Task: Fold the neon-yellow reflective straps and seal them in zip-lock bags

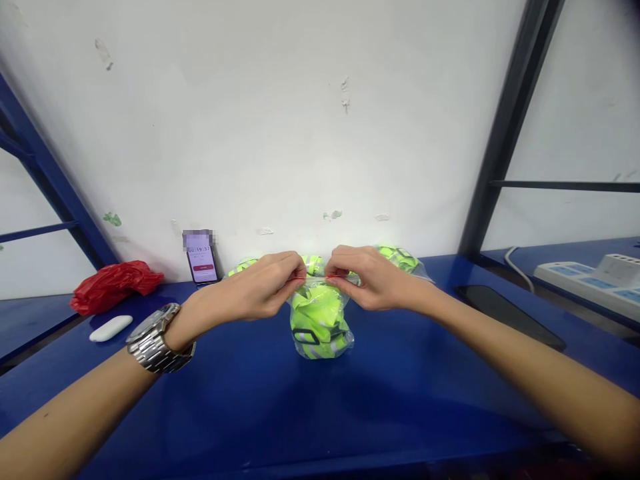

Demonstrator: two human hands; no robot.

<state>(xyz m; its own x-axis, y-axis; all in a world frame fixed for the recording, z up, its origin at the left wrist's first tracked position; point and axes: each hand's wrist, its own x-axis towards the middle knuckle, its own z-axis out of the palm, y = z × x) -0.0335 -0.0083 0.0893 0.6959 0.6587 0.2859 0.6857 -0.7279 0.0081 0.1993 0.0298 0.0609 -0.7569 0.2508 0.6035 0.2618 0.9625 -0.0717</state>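
Over this blue table (pixel 300 413), left hand (pixel 265 285) and right hand (pixel 371 279) pinch the bag (pixel 320 320) rim, seemingly sealing; next, even pressure.

A lit phone (pixel 204 261) stands by the wall (pixel 250 133), near a red bag (pixel 116 285) and a rounded white object (pixel 111 329).

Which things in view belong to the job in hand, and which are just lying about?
In the job:
left hand and right hand, both pinching the clear bag near its top
yellow-green reflective bundle inside
probably the similar bundles behind

Apparently just lying about:
red plastic bag
small white object
propped phone
dark flat device
power strip
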